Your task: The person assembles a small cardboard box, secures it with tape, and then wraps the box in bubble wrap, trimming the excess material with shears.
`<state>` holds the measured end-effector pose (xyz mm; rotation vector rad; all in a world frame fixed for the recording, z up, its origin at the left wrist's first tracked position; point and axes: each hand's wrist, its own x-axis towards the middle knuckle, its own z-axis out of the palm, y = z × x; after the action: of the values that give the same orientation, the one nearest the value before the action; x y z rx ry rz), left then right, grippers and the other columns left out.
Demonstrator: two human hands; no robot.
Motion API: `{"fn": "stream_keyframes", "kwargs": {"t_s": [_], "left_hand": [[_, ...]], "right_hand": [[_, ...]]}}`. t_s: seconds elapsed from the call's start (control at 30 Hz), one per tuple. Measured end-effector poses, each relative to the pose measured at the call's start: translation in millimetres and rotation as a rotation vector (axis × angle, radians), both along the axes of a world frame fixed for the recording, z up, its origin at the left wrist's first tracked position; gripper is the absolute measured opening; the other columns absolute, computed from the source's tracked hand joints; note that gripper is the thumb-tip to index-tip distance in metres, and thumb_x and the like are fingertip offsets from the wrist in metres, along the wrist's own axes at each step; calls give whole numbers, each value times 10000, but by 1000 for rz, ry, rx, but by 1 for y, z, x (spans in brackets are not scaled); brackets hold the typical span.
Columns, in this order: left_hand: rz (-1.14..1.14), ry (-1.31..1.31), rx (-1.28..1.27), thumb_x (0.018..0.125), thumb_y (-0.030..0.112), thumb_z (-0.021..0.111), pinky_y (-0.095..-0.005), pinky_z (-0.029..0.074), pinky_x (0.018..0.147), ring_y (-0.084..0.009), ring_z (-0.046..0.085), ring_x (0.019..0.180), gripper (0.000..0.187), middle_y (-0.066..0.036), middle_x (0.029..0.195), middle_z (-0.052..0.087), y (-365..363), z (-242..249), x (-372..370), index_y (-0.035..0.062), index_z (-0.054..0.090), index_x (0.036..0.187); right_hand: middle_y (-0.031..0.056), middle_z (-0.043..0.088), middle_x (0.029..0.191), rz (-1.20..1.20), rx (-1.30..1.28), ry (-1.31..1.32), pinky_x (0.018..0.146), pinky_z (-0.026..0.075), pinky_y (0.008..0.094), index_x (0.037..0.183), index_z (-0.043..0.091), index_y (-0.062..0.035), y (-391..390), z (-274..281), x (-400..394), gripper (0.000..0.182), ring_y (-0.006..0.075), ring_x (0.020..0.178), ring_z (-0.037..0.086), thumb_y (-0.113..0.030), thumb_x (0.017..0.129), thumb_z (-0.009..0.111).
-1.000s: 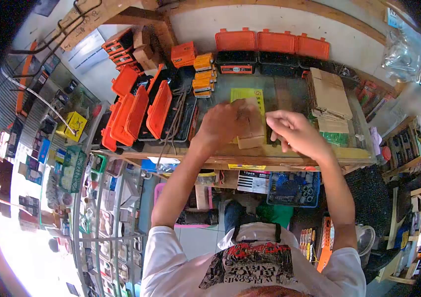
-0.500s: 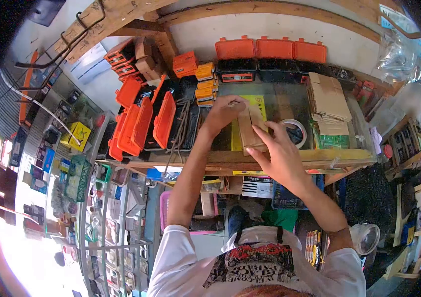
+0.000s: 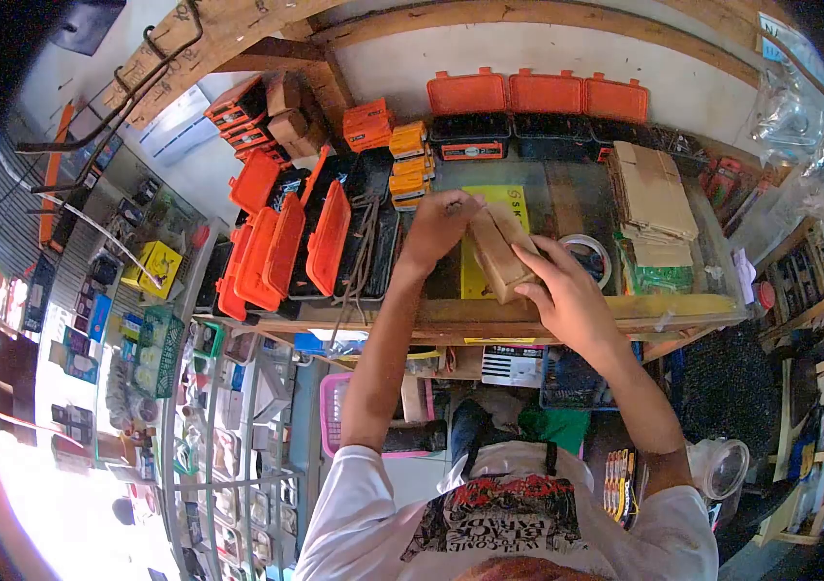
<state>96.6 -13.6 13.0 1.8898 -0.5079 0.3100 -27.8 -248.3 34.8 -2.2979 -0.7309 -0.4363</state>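
Note:
Between my hands is a small brown cardboard box (image 3: 501, 254), tilted above the glass-topped counter. My left hand (image 3: 443, 229) is closed at the box's far left end, its fingertips bent against the cardboard. Along the right side and near end, my right hand (image 3: 567, 288) grips the box with thumb and fingers. A yellow printed sheet or pack (image 3: 475, 276) lies beneath the box. Just right of my right hand sits a roll of tape (image 3: 604, 259) on the counter.
Open orange-lidded black cases (image 3: 281, 247) stand left, with more cases (image 3: 470, 131) along the back. Small orange-yellow boxes (image 3: 410, 165) are stacked near my left hand. Flattened cardboard (image 3: 654, 198) is piled right. The counter's wooden front edge (image 3: 625, 312) runs below my wrists.
The box has turned slightly, showing more of its near end and side. My right hand has shifted a little along it. The whole view has moved slightly.

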Motion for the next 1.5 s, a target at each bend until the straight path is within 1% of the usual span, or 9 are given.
{"fn": "stream_keyframes", "kwargs": {"t_s": [0.3,0.4,0.5,0.6,0.7,1.0,1.1,1.23,1.5], "left_hand": [[46,-37,51,932,201,745,-373,500,932,-262,632,1103,462,-208,1192,640,-4,-2,-84,-11,588,1312],[89,-13,58,922,235,761,-416,484,958,-327,618,1115,514,-221,1197,629,-5,-1,-97,-12,567,1329],[132,-46,52,916,280,767,-445,483,944,-387,612,1071,549,-226,1163,615,-4,-4,-111,-10,556,1330],[205,-43,144,902,313,774,-461,481,912,-393,606,1029,570,-220,1123,604,-10,5,-139,-4,558,1323],[209,-7,240,919,310,765,-442,476,991,-394,598,1149,583,-228,1202,597,-12,11,-162,-4,541,1356],[270,5,153,885,337,775,-463,458,853,-361,578,970,576,-183,1049,580,-20,-2,-174,23,553,1313],[302,-44,165,877,369,767,-480,441,825,-368,569,956,584,-174,1043,580,-20,-7,-172,39,552,1308],[335,-71,190,872,392,760,-498,437,827,-381,566,978,587,-175,1076,582,-22,-8,-170,50,558,1304],[319,-39,176,868,359,779,-474,439,868,-368,561,975,574,-181,1034,585,-21,-4,-170,30,584,1296]], "right_hand": [[272,481,1420,73,-69,-18,1068,424,530,1513,374,-27,7,17,-22,828,458,1308,478,-294,853,796],[260,491,1396,-33,-91,-11,1050,437,522,1516,370,-38,18,0,-24,854,447,1285,495,-280,830,817],[242,487,1414,104,-16,52,1068,435,496,1516,378,-50,6,4,-17,839,428,1297,500,-241,823,811],[228,485,1431,172,-1,143,1095,425,468,1522,382,-60,-12,16,-22,834,414,1314,500,-216,818,803],[222,476,1450,227,-24,210,1118,407,458,1533,376,-67,-29,26,-27,856,413,1340,483,-237,817,814],[167,677,1170,220,-15,154,947,516,403,1292,636,-47,-10,46,-5,428,331,1071,668,-237,921,736],[155,695,1163,134,-147,351,904,528,388,1299,646,-42,0,62,5,438,324,1044,677,-183,899,757],[160,718,1155,215,-250,118,914,540,399,1278,670,-60,1,55,16,392,340,1040,689,-143,902,743],[170,634,1296,399,-317,160,1001,522,427,1350,630,-100,14,72,33,450,374,1160,638,-148,909,708]]}}
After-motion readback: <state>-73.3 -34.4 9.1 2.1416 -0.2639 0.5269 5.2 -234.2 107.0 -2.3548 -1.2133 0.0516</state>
